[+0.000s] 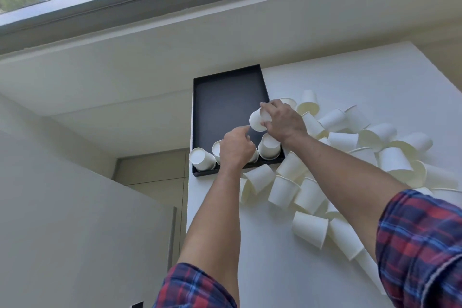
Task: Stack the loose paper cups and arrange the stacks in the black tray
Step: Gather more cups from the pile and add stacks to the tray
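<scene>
Right hand (282,121): grips small white paper cup (257,121), axis tilted, base toward left hand | Left hand (236,149): forefinger extended, just below-left, holding nothing | Flat black rectangular tray (225,97): beneath both hands.

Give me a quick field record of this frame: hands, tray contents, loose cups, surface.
right hand: grips one paper cup, held over the black tray
left hand: over the tray's near row, index finger extended toward the held cup; whether it holds anything cannot be told
tray contents: inverted cups in a row at the near end, one at the left corner, one at the right, others partly hidden by the left hand; far end bare
loose cups: large pile right of and in front of the tray
surface: white table
</scene>
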